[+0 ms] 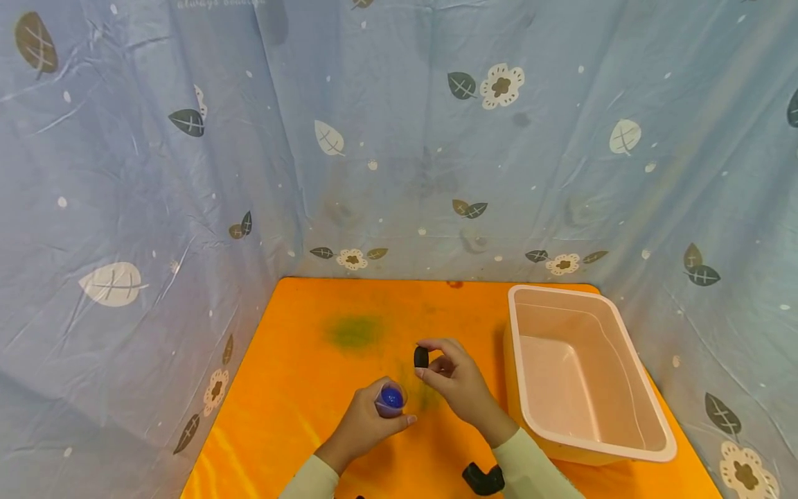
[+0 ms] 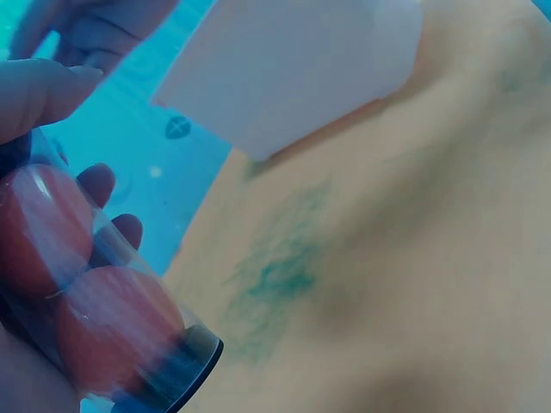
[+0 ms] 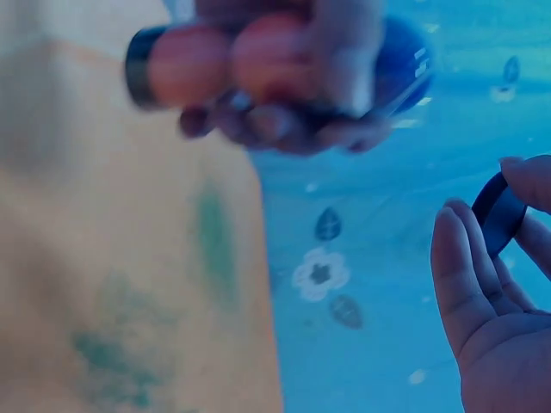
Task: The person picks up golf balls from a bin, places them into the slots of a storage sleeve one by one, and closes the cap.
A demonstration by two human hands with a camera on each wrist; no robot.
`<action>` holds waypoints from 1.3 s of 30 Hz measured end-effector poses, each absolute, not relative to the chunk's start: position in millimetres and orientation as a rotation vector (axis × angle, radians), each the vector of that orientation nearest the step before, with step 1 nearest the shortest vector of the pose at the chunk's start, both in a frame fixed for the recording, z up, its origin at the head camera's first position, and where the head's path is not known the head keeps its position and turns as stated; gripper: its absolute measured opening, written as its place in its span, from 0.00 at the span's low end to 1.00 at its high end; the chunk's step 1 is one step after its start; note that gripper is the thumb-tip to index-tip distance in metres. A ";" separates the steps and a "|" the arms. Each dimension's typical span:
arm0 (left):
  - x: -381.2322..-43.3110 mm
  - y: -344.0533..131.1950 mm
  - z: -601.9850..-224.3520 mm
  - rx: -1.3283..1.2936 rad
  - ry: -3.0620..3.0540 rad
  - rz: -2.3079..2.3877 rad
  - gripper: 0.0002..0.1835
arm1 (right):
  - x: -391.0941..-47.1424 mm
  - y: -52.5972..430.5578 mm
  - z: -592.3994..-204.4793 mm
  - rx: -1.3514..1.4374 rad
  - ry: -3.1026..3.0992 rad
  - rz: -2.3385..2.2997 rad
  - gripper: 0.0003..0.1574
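Note:
My left hand (image 1: 364, 423) grips a clear plastic tube (image 2: 129, 258) with its fingers wrapped around the side. A blue ball (image 1: 392, 397) shows at the tube's open top in the head view. Below it, two reddish balls (image 2: 120, 327) are stacked inside, as the left wrist view shows, above a black end cap (image 2: 196, 370). To the right of the tube and apart from it, my right hand (image 1: 458, 381) pinches a round black cap (image 1: 421, 357) between thumb and fingers. The right wrist view catches this cap (image 3: 499, 213) tilted, nearly edge-on.
A pale pink plastic tub (image 1: 520, 374) stands at the right of the orange table (image 1: 312, 374), close to my right forearm. A black angular piece (image 1: 483, 479) shows beside the right sleeve. Blue patterned curtains (image 1: 399, 138) enclose the back and both sides. Green smudges (image 1: 355, 331) mark the tabletop.

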State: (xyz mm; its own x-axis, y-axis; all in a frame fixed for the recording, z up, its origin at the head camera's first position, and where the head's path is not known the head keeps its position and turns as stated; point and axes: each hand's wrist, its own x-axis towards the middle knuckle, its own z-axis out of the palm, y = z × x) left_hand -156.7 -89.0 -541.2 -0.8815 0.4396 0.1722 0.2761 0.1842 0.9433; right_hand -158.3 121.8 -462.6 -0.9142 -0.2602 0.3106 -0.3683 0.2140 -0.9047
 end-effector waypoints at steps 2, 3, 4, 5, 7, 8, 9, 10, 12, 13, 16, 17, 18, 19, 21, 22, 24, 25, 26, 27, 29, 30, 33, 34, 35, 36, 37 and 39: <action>-156.6 -88.7 -540.9 0.718 2.298 1.792 0.18 | -156.9 122.0 -457.7 0.684 -2.337 1.862 0.25; -156.5 -88.6 -540.7 0.727 2.292 1.796 0.18 | -156.7 122.1 -457.1 0.718 -2.327 1.880 0.24; -156.3 -88.5 -540.4 0.735 2.286 1.798 0.18 | -156.9 122.1 -457.6 0.752 -2.320 1.894 0.24; -156.1 -88.3 -540.0 0.743 2.277 1.800 0.18 | -157.1 122.1 -458.5 0.793 -2.312 1.908 0.24; -155.6 -87.9 -539.3 0.751 2.266 1.804 0.18 | -157.5 121.7 -461.0 0.863 -2.312 1.934 0.23; -155.3 -87.6 -538.8 0.752 2.260 1.807 0.17 | -157.7 121.5 -462.6 0.891 -2.321 1.939 0.22; -155.1 -87.2 -538.6 0.755 2.257 1.811 0.17 | -158.1 121.4 -464.2 0.913 -2.338 1.934 0.22; -155.0 -86.7 -538.6 0.759 2.249 1.816 0.17 | -158.2 121.1 -465.2 0.934 -2.353 1.926 0.22; -155.1 -85.9 -539.0 0.771 2.233 1.832 0.18 | -158.3 120.7 -467.2 0.957 -2.397 1.894 0.21; -155.0 -85.5 -538.8 0.774 2.222 1.840 0.18 | -158.4 120.6 -468.0 0.968 -2.417 1.869 0.21; -155.1 -84.6 -538.6 0.783 2.184 1.861 0.20 | -158.7 120.3 -469.8 1.002 -2.487 1.769 0.22; -155.1 -84.5 -538.4 0.781 2.168 1.867 0.21 | -158.7 120.2 -470.2 1.014 -2.502 1.745 0.23; -155.2 -84.4 -538.3 0.781 2.153 1.871 0.22 | -158.5 120.0 -470.3 1.025 -2.516 1.719 0.23; -155.2 -84.3 -538.5 0.790 2.141 1.870 0.23 | -158.4 119.8 -470.2 1.038 -2.528 1.690 0.24; -155.4 -84.2 -539.8 0.811 2.126 1.869 0.25 | -157.6 119.2 -469.6 1.075 -2.543 1.636 0.24; -155.5 -84.2 -540.5 0.815 2.123 1.863 0.24 | -157.1 118.9 -469.3 1.095 -2.548 1.610 0.24; -155.4 -83.9 -541.9 0.826 2.138 1.846 0.23 | -155.9 118.4 -468.4 1.134 -2.569 1.535 0.24; -155.3 -83.6 -542.5 0.829 2.143 1.838 0.23 | -155.2 118.2 -467.9 1.154 -2.580 1.496 0.23; -155.2 -83.1 -542.7 0.831 2.153 1.832 0.22 | -154.2 118.1 -467.2 1.166 -2.597 1.460 0.23; -155.2 -82.6 -542.8 0.819 2.156 1.826 0.21 | -153.4 118.0 -466.5 1.173 -2.616 1.427 0.23; -155.5 -81.1 -543.1 0.821 2.163 1.817 0.22 | -152.2 118.1 -465.0 1.169 -2.652 1.376 0.23; -155.6 -80.4 -543.0 0.822 2.156 1.816 0.22 | -151.7 118.2 -464.2 1.164 -2.667 1.365 0.23; -156.6 -78.2 -543.7 0.831 2.134 1.806 0.22 | -150.5 119.1 -461.8 1.146 -2.713 1.332 0.23; -157.1 -77.4 -544.1 0.845 2.128 1.799 0.22 | -150.4 119.5 -461.0 1.145 -2.725 1.316 0.22; -157.6 -76.8 -544.3 0.851 2.124 1.784 0.22 | -150.4 120.0 -460.3 1.147 -2.738 1.294 0.22; -158.3 -76.1 -544.6 0.856 2.118 1.773 0.22 | -150.4 120.4 -459.2 1.152 -2.747 1.266 0.22; -159.2 -75.4 -545.0 0.864 2.119 1.758 0.21 | -150.6 121.0 -458.2 1.159 -2.756 1.237 0.22; -161.0 -73.7 -545.1 0.867 2.129 1.728 0.20 | -151.2 122.2 -455.9 1.168 -2.772 1.190 0.23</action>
State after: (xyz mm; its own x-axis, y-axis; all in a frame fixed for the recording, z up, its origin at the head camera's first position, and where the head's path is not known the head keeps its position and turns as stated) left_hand -161.0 -73.7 -545.1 -0.7861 0.5966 0.1618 0.2808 0.1115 0.9533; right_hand -151.2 122.2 -455.9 -0.7353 -0.6520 0.1851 -0.5834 0.4698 -0.6625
